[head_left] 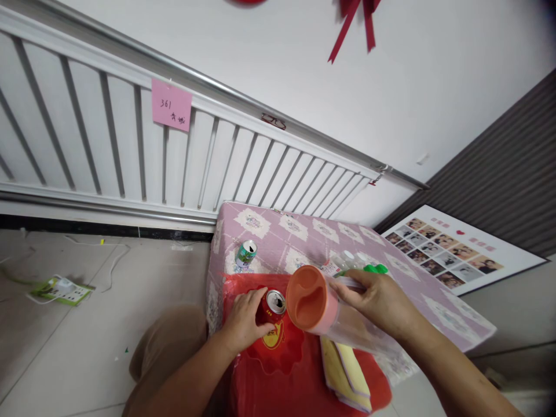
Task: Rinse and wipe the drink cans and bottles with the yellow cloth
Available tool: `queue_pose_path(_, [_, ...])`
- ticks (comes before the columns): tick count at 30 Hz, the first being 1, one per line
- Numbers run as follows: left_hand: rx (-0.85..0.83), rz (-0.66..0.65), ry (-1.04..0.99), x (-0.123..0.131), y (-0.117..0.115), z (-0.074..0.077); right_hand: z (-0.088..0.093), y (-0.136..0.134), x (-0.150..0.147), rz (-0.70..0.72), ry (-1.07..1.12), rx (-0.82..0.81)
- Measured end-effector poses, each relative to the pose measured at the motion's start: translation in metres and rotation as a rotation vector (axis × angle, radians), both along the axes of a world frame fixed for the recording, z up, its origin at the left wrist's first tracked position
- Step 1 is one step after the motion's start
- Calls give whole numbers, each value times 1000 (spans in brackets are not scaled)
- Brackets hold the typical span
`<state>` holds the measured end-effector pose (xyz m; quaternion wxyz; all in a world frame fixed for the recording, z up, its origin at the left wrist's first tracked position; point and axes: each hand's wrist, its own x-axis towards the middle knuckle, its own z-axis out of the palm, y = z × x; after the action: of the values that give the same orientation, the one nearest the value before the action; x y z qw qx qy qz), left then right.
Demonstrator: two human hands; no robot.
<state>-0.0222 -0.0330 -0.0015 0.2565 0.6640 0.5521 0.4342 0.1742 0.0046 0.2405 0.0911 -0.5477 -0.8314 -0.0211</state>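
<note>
My left hand [247, 320] is wrapped around a red drink can [271, 306] that stands upright on a red cloth [278, 376], its opened top facing up. My right hand [379, 302] grips a clear plastic jug with an orange lid [309, 298], tilted on its side with the lid end pointing toward the can. The lid sits just right of the can's top, very close to it. Whether they touch I cannot tell.
A green can [245, 253] stands near the table's far left corner. A clear bottle with a green cap [364, 266] lies behind my right hand. Yellow folded cloths [345, 370] lie on the red cloth. The patterned tablecloth [313, 231] covers a low table beside a white radiator [130, 156]. A photo board [452, 249] leans at right.
</note>
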Motion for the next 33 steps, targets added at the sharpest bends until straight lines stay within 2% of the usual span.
queue_pose_path(11, [4, 3, 2, 0, -1, 1, 1, 1, 1, 19, 5, 15])
queue_pose_path(33, [-12, -1, 26, 1, 0, 0, 1, 1, -1, -31, -13, -37])
